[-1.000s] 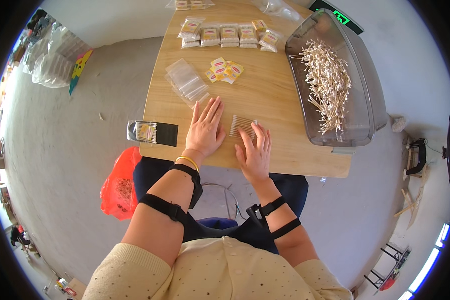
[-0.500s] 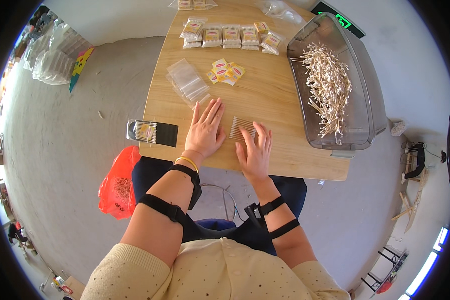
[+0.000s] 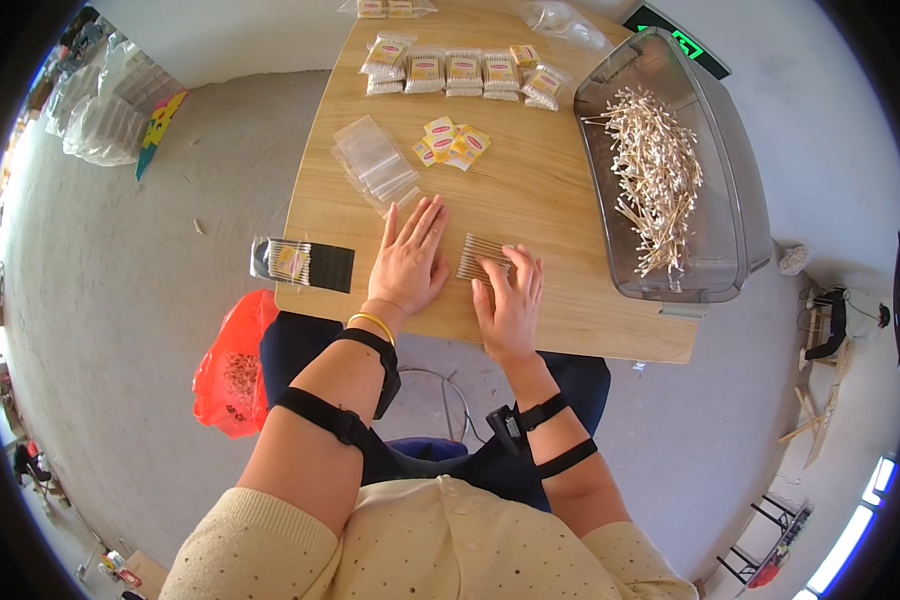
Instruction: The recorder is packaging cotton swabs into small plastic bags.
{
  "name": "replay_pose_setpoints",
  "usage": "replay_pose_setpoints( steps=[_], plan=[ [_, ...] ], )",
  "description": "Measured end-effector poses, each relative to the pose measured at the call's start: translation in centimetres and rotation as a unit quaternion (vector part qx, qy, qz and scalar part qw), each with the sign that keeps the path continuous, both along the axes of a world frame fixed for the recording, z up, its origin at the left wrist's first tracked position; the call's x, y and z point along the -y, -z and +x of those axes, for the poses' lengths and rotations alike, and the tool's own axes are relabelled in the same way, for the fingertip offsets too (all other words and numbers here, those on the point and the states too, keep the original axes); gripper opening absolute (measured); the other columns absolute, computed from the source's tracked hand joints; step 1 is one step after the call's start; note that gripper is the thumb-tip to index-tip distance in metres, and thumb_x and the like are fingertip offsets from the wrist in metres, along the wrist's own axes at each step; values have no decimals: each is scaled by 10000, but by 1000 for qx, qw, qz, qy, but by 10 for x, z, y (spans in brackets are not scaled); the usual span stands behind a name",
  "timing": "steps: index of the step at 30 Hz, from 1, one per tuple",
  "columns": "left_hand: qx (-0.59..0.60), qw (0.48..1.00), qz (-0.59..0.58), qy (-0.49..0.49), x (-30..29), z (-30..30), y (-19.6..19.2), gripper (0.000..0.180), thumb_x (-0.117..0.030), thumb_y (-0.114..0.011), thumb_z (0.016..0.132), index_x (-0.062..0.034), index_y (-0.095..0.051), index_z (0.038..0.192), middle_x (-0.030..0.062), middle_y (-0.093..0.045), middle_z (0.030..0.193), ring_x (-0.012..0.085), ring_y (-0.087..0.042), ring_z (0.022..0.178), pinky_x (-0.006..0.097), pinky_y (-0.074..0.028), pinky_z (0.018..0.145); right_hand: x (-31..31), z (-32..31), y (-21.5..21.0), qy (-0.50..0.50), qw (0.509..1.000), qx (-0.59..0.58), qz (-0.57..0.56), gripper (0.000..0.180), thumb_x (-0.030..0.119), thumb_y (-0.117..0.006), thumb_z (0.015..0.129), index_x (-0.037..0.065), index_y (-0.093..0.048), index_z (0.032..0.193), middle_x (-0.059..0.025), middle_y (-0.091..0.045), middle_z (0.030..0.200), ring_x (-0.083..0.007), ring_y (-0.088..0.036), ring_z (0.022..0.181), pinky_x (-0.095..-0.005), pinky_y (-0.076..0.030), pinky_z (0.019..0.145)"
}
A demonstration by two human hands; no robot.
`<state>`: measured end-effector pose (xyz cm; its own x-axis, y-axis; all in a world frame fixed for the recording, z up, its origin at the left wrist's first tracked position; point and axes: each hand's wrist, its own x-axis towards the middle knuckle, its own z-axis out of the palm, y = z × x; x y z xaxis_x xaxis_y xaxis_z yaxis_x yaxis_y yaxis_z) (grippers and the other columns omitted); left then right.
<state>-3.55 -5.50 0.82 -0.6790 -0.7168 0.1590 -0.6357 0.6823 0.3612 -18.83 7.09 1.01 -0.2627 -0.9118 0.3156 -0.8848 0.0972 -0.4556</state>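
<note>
My left hand point(image 3: 408, 260) lies palm down on the wooden table, fingers stretched out just below some clear zip bags point(image 3: 378, 165). To its right is a neat row of cotton swabs point(image 3: 478, 256), side by side. My right hand point(image 3: 512, 300) rests over the right part of that row, its fingertips touching the swabs and its fingers slightly bent and apart. Beyond the hands sits a loose pile of yellow and white cards point(image 3: 454, 142). At the table's left edge, a part-filled bag of swabs with a yellow card point(image 3: 290, 262) lies on a black strip point(image 3: 332, 268).
A grey translucent bin point(image 3: 705, 180) with a heap of loose swabs stands on the right. Packed swab bags point(image 3: 463, 68) line the far side, near a clear plastic bag point(image 3: 565, 22). A red plastic bag point(image 3: 232, 365) hangs below the left edge.
The fingers of my right hand have shifted very slightly on the swabs. My left hand stays in place.
</note>
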Motion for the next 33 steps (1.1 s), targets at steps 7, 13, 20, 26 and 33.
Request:
replay_pose_setpoints(
  steps=[7, 13, 20, 26, 33],
  plan=[
    [-7, 1000, 6, -1, -1, 0, -1, 717, -229, -579, 884, -31, -406, 1552, 94, -361, 1652, 226, -299, 1549, 519, -122, 1304, 11, -16, -3, 37, 994, 92, -54, 191, 73, -663, 910, 115, -707, 1091, -124, -534, 1239, -380, -493, 1229, -534, -400, 1058],
    [-9, 1000, 4, 0, -1, 0, -1, 711, -227, -565, 884, -28, -409, 1549, 99, -366, 1650, 230, -300, 1548, 523, -119, 1303, 6, -41, 3, 66, 993, 84, -58, 261, -48, -618, 839, 117, -710, 1019, -116, -541, 1189, -355, -508, 1117, -487, -427, 965],
    [-11, 1000, -1, -1, 0, 0, 0, 704, -228, -561, 887, -29, -414, 1546, 100, -377, 1643, 232, -311, 1544, 520, -124, 1303, 13, -35, -3, 45, 995, 73, -42, 264, -42, -632, 828, 143, -730, 989, -101, -541, 1189, -354, -506, 1137, -487, -437, 954],
    [-10, 1000, -1, -1, -1, 0, -1, 703, -229, -560, 886, -32, -416, 1545, 99, -381, 1640, 233, -311, 1544, 521, -132, 1302, 16, -30, -4, 38, 997, 62, -28, 227, -11, -657, 845, 146, -737, 988, -93, -542, 1201, -357, -497, 1167, -499, -430, 977],
    [-16, 1000, 3, -1, -1, 0, -2, 714, -198, -568, 879, -29, -401, 1552, 104, -379, 1640, 244, -317, 1540, 523, -137, 1299, 16, -31, -3, 34, 998, 54, -25, 231, -11, -659, 845, 146, -735, 997, -95, -542, 1198, -361, -498, 1164, -500, -426, 982]
  ],
)
